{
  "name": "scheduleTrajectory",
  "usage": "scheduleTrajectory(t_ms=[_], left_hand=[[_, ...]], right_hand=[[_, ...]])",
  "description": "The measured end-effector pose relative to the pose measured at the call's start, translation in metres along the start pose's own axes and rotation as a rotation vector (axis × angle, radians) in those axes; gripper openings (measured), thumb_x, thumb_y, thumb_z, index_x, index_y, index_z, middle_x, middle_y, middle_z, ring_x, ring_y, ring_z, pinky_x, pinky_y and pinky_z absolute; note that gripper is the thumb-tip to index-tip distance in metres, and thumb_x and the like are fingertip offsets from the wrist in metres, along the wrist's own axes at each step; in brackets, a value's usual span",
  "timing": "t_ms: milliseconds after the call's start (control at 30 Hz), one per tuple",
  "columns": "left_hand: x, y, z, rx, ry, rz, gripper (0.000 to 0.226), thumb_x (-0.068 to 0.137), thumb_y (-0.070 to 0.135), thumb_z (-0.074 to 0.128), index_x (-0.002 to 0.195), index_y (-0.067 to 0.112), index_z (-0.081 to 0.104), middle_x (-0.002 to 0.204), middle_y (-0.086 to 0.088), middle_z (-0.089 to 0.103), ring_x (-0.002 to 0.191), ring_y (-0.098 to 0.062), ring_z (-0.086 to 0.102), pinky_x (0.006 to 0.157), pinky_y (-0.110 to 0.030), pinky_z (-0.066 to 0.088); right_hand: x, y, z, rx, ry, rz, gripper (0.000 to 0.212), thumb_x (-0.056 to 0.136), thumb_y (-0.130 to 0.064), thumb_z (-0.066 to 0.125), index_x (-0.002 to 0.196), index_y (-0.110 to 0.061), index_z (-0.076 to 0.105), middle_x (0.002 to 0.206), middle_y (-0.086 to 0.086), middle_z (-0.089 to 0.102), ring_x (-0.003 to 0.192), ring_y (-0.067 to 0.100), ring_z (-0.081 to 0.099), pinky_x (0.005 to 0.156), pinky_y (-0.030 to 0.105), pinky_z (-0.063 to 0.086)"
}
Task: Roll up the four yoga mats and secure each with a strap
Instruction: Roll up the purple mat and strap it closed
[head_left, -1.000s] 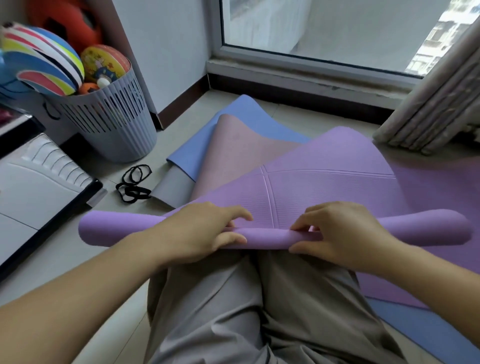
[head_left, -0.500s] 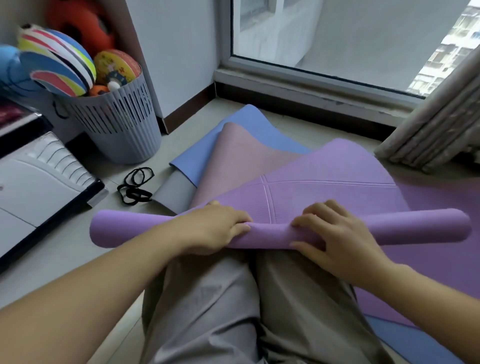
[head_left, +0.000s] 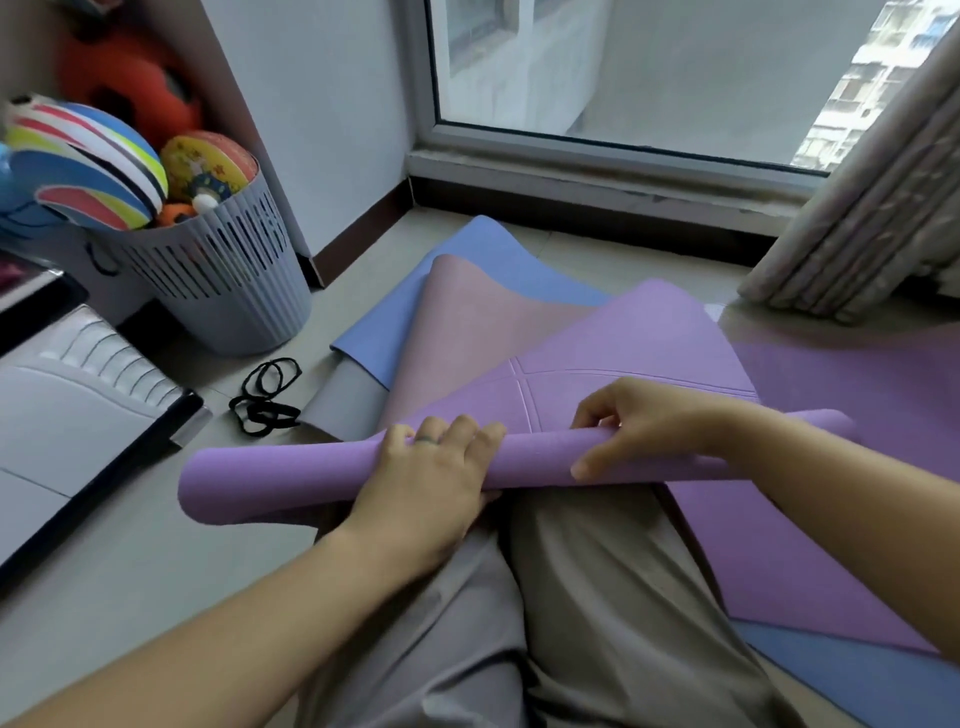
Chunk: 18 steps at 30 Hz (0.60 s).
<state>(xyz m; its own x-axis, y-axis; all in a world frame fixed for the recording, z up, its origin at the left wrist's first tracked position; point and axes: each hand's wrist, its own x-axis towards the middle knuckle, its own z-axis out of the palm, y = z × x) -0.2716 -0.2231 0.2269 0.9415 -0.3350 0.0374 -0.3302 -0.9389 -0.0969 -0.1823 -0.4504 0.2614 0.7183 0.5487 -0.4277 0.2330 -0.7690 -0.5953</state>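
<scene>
A purple yoga mat (head_left: 613, 358) is partly rolled into a tube (head_left: 270, 480) lying across my knees. My left hand (head_left: 431, 473) lies over the roll left of centre, fingers curled over its top. My right hand (head_left: 649, 421) grips the roll right of centre, thumb on the near side and fingers over the far side. The unrolled part stretches away toward the window. Under it lie a pink mat (head_left: 467, 312), a blue mat (head_left: 493, 260) and a second purple mat (head_left: 857, 395). Black elastic straps (head_left: 267, 397) lie in a heap on the floor to the left.
A grey slatted basket (head_left: 228, 280) full of coloured balls stands at the left wall. A white and black case (head_left: 67, 415) lies at the near left. A curtain (head_left: 852, 218) hangs at the right beside the window sill (head_left: 597, 176). My grey trousers (head_left: 571, 623) fill the foreground.
The roll has turned a little farther forward and grown thicker. Both hands have shifted over its top; my head moved closer and slightly left.
</scene>
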Motion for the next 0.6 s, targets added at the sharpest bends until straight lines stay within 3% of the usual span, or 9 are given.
scheduleTrajectory(t_ms=[100,133,200,300,367,433,500,567,600], left_hand=[[0.005,-0.006,-0.007,-0.04,-0.171,0.024,0.055,0.096,0.049,0.034,0.144,0.024,0.021,0.134,-0.001,0.042,0.117,-0.027,0.046,0.089,-0.041,0.037],[0.007,-0.008,-0.009,-0.074,-0.228,0.015,0.056,0.097,0.05,0.035,0.145,0.026,0.019,0.137,0.0,0.039,0.121,-0.025,0.042,0.093,-0.041,0.036],[0.011,-0.011,-0.014,-0.12,-0.252,0.024,0.055,0.096,0.05,0.036,0.144,0.028,0.02,0.137,0.001,0.039,0.124,-0.024,0.04,0.096,-0.042,0.037],[0.014,-0.009,-0.017,-0.098,-0.242,-0.029,0.056,0.095,0.05,0.039,0.143,0.028,0.021,0.138,0.003,0.037,0.126,-0.023,0.037,0.098,-0.042,0.036],[0.012,0.0,-0.014,0.0,-0.197,-0.072,0.06,0.092,0.048,0.047,0.143,0.026,0.023,0.135,0.002,0.038,0.122,-0.024,0.04,0.096,-0.04,0.036],[0.013,0.005,-0.01,0.067,-0.173,-0.071,0.068,0.076,0.04,0.07,0.135,0.02,0.041,0.118,-0.002,0.051,0.103,-0.027,0.055,0.083,-0.04,0.044],[0.018,0.001,-0.006,0.045,-0.102,-0.019,0.066,0.057,0.03,0.083,0.116,0.016,0.058,0.096,-0.004,0.06,0.081,-0.029,0.062,0.066,-0.039,0.049],[0.025,-0.005,-0.014,-0.002,-0.126,-0.029,0.061,0.074,0.03,0.073,0.128,0.018,0.049,0.11,-0.004,0.057,0.095,-0.031,0.06,0.076,-0.039,0.045],[0.028,-0.009,-0.018,0.004,-0.095,-0.049,0.059,0.082,0.03,0.065,0.136,0.021,0.041,0.119,-0.003,0.053,0.105,-0.03,0.056,0.083,-0.038,0.042]], right_hand=[[-0.009,0.002,0.029,-0.325,0.448,-0.269,0.047,0.072,-0.054,0.071,0.111,-0.03,0.062,0.102,-0.013,0.058,0.093,0.013,0.054,0.076,0.031,0.047],[-0.013,0.004,0.044,-0.454,0.591,-0.39,0.051,0.072,-0.055,0.067,0.113,-0.026,0.06,0.104,-0.006,0.058,0.092,0.02,0.053,0.074,0.034,0.048],[-0.013,0.007,0.063,-0.523,0.707,-0.489,0.049,0.071,-0.053,0.064,0.109,-0.022,0.057,0.102,0.001,0.059,0.086,0.027,0.054,0.069,0.038,0.05],[-0.002,0.01,0.053,-0.439,0.686,-0.481,0.039,0.072,-0.051,0.065,0.099,-0.023,0.064,0.093,-0.005,0.06,0.078,0.023,0.053,0.059,0.036,0.05],[-0.001,0.003,0.041,-0.348,0.587,-0.413,0.039,0.068,-0.051,0.074,0.097,-0.026,0.067,0.092,-0.01,0.059,0.08,0.018,0.052,0.063,0.034,0.05],[0.001,-0.001,0.028,-0.22,0.458,-0.315,0.04,0.065,-0.049,0.081,0.097,-0.028,0.07,0.09,-0.015,0.058,0.084,0.012,0.054,0.072,0.026,0.046],[0.004,-0.007,0.018,-0.138,0.365,-0.239,0.039,0.064,-0.046,0.083,0.097,-0.03,0.069,0.092,-0.017,0.058,0.084,0.006,0.053,0.069,0.015,0.04],[0.005,-0.011,0.013,-0.141,0.35,-0.191,0.044,0.066,-0.047,0.081,0.104,-0.032,0.065,0.1,-0.015,0.059,0.09,0.007,0.053,0.071,0.022,0.039],[0.005,-0.013,0.013,-0.279,0.361,-0.182,0.05,0.069,-0.049,0.078,0.112,-0.031,0.06,0.107,-0.012,0.057,0.097,0.011,0.053,0.074,0.027,0.04]])
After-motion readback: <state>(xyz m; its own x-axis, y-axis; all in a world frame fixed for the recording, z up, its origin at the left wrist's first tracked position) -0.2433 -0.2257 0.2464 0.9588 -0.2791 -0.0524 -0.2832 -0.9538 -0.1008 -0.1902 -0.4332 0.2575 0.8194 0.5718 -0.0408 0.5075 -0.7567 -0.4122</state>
